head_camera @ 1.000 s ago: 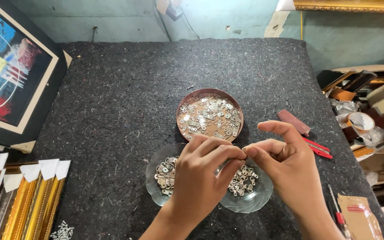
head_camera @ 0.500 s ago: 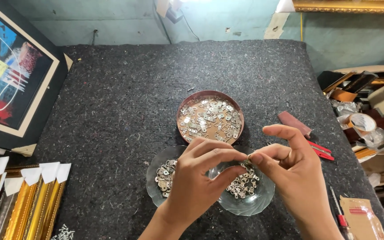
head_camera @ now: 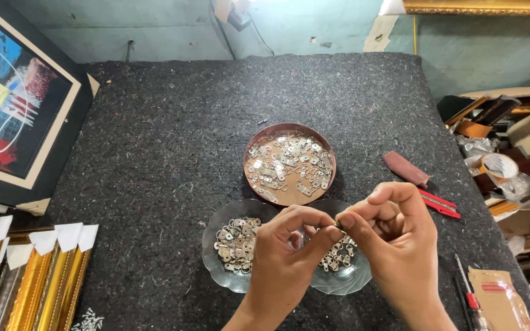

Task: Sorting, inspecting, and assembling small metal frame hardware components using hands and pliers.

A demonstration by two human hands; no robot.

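A tiny metal piece (head_camera: 339, 225) sits pinched between the fingertips of the left hand (head_camera: 286, 260) and the right hand (head_camera: 394, 236), fingers closed on it from both sides. Directly beneath lie two glass dishes (head_camera: 216, 257) of small metal hangers. Just beyond the fingers stands a brown round tray (head_camera: 329, 160) with more hardware, on the dark felt surface (head_camera: 167, 141). Right of the fingers lies a red tool (head_camera: 437, 203).
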